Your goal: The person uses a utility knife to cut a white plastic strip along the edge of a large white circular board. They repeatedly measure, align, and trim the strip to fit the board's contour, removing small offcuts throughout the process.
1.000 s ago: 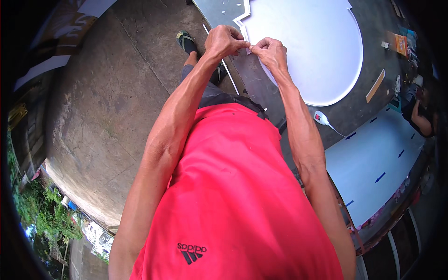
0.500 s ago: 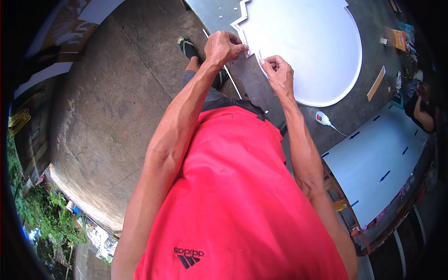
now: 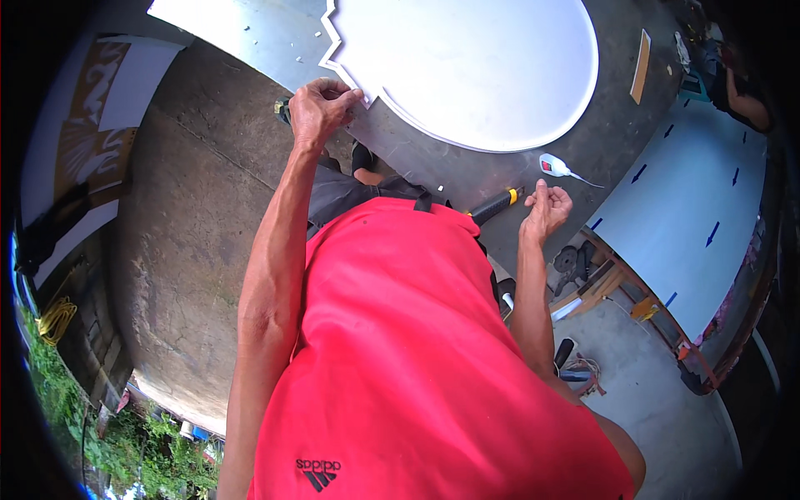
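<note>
Change is coming from my right hand [image 3: 547,210]: it is no longer working beside my left hand [image 3: 323,112] at the white rim [image 3: 332,52]. Now it is hanging near a white bottle [image 3: 552,165], with its fingers curling loosely and its thumb sticking up apart from them. I am not seeing anything in it. My left hand is staying by the corner, pinching the white rim between thumb and fingertips. So one hand is minding the rim while the other is off it.

My view is turning too, so the white board [image 3: 475,67] is showing more to the left, and a black and yellow cutter [image 3: 493,205] is coming into sight. The board is lying flat on the grey surface [image 3: 475,171], with the rim running along its zigzag side.

My left arm is reaching past the surface's slanting left edge, over the brown floor [image 3: 200,250]. Little white bits [image 3: 299,59] are lying beyond that hand. Some bare grey room is showing between the board's round side and the cutter. The cutter is lying by the near edge, just left of my right hand. The bottle's thin tip is pointing right, toward the blue sheet [image 3: 683,200]. A flat wood strip [image 3: 641,67] is lying farther off.
</note>
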Demonstrator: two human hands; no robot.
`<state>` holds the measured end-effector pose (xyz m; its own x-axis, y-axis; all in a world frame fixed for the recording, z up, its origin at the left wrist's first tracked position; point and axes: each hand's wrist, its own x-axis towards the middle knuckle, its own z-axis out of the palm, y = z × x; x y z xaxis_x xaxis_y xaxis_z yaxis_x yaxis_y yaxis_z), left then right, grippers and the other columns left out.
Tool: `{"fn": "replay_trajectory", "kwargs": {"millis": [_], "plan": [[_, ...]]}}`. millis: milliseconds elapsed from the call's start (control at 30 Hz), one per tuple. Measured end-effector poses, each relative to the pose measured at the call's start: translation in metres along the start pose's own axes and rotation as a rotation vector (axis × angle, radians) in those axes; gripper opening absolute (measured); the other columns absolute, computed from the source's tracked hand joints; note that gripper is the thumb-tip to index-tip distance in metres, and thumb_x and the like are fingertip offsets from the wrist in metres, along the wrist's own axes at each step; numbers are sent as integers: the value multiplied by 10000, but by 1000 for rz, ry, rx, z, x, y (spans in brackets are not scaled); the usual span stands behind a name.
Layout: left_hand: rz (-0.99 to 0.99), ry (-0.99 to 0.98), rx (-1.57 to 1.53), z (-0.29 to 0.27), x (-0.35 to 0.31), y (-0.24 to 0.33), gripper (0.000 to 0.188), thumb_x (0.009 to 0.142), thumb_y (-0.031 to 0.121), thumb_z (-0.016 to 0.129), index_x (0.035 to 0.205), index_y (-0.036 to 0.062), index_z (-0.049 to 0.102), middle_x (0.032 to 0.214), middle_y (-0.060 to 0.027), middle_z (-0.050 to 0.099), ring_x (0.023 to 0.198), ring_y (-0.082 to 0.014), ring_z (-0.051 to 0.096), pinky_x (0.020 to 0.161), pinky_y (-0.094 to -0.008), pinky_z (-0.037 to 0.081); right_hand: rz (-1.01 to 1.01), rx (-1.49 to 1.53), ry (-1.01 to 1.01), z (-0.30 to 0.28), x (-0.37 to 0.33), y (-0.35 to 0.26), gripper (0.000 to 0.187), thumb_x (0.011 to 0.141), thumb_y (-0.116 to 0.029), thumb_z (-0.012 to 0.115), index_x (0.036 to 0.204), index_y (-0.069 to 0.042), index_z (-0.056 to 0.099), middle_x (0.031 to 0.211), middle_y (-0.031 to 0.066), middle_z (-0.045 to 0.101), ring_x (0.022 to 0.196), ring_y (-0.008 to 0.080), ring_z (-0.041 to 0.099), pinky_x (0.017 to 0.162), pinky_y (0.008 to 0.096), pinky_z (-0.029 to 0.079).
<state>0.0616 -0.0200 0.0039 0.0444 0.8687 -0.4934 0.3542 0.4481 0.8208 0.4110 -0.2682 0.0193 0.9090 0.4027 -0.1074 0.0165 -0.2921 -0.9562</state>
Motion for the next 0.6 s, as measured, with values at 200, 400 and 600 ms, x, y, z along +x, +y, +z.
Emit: {"fn": "replay_trajectory", "kwargs": {"millis": [200, 400, 600], "plan": [[-9, -25, -14, 0, -4, 9, 272, 823, 185, 861, 914, -40, 738, 713, -74, 716, 572, -106, 652, 541, -239, 527, 39, -153, -5, -31, 25, 24, 644, 790, -47, 861, 1312, 56, 498, 1050, 119, 613, 826, 135, 590, 744, 255, 531], [-14, 5, 39, 0, -8, 14, 297, 817, 205, 867, 930, -40, 744, 723, -81, 723, 588, -115, 668, 563, -249, 544, 11, -171, -154, -11, 62, 23, 430, 858, -101, 815, 1230, 32, 646, 1107, 86, 695, 942, 129, 638, 826, 301, 534], [-14, 7, 21, 1, -7, 12, 247, 813, 166, 843, 920, -37, 754, 755, -93, 743, 594, -131, 697, 559, -258, 573, -96, -120, -282, 1, 67, 1, 306, 953, -144, 724, 1183, 37, 636, 1090, 108, 700, 983, 157, 657, 881, 312, 526]]}}
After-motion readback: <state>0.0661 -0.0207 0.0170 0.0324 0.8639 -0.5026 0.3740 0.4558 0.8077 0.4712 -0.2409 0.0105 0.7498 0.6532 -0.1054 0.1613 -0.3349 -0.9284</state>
